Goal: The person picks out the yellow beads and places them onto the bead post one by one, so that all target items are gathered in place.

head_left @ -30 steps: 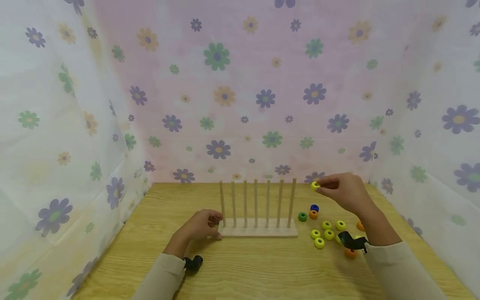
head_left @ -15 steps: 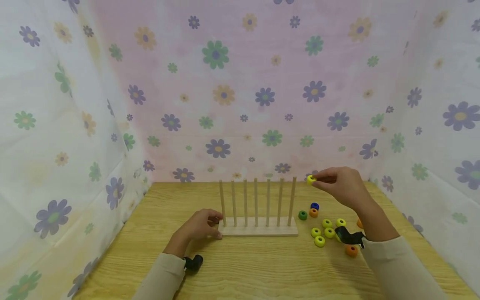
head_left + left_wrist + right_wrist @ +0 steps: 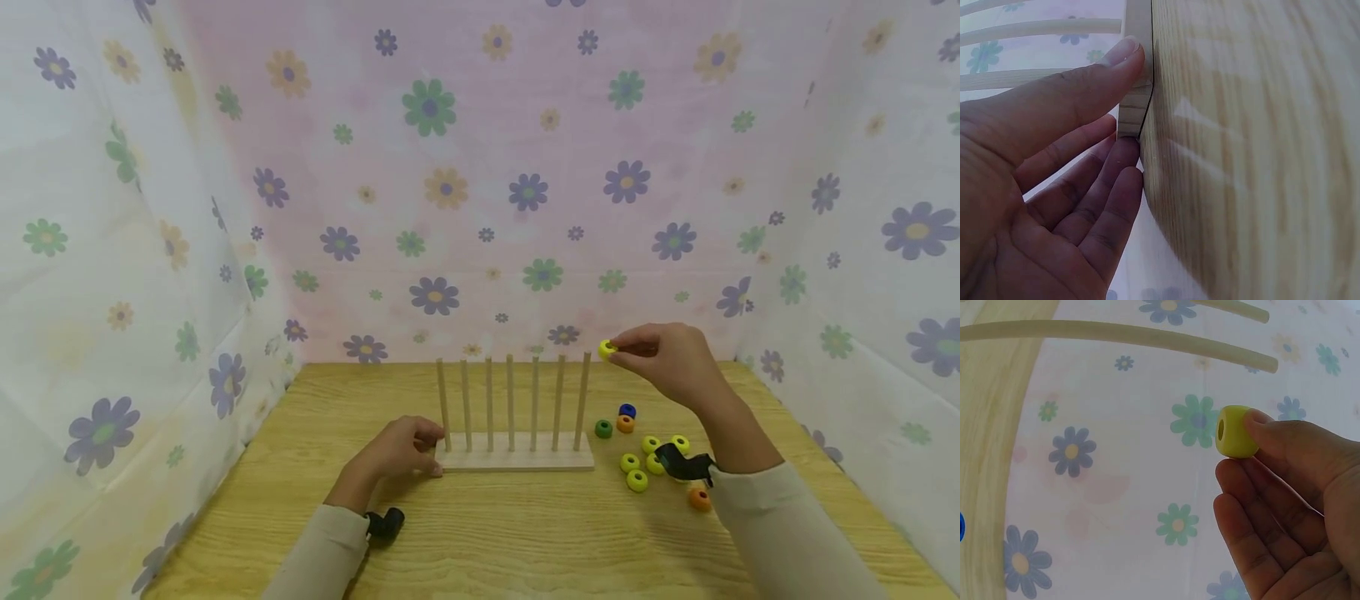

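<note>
Yellow round bead (image 3: pixel 607 350), our right hand (image 3: pixel 671 362) pinching
Left hand (image 3: pixel 401 446) gripping the pale wooden peg rack's (image 3: pixel 517 461) nine-o'clock end, we should be centring the hole (image 3: pixel 1220 430) over the peg (image 3: pixel 582 400).

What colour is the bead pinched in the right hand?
Plain yellow; the bead shows best in the right wrist view.

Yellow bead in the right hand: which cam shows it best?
Right wrist: the yellow bead shows large, its hole visible, pinched by the right hand. Head view: in frame but small, partly covered by that hand. Left wrist: not visible.
</note>
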### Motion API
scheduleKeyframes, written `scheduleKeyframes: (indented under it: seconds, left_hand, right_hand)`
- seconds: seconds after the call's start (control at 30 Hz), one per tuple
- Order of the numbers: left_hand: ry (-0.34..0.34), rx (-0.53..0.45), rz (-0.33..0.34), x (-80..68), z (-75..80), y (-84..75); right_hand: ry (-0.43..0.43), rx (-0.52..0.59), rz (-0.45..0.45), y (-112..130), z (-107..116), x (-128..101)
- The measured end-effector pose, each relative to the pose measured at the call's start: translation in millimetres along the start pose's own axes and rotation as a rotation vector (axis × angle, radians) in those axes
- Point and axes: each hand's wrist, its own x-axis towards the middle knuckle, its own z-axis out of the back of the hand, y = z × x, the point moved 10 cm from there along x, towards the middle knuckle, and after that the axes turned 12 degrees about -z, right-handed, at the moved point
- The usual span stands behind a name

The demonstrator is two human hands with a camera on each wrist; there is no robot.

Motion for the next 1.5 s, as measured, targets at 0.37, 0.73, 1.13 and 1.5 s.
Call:
scheduleKeyframes:
  seconds: [0.37, 0.73, 1.13, 1.5]
  left_hand:
    - [0.003, 0.013, -0.004, -1.3, -0.7, -1.0]
    - [-0.002, 0.003, 0.002, -0.5, 1.3, -2.8]
    - [0.003, 0.005, -0.010, -0.1, -0.8, -1.4]
    - [0.001, -0.008, -0.001, -0.6, -0.1, -0.9]
  right_hand:
    - [-0.034, 0.013, 0.056, 21, 5, 0]
    - [-0.053, 0.032, 0.107, 41, 8, 4]
    - [-0.044, 0.077, 0.161, 68, -3, 8]
    - [-0.011, 0.120, 0.193, 89, -16, 7]
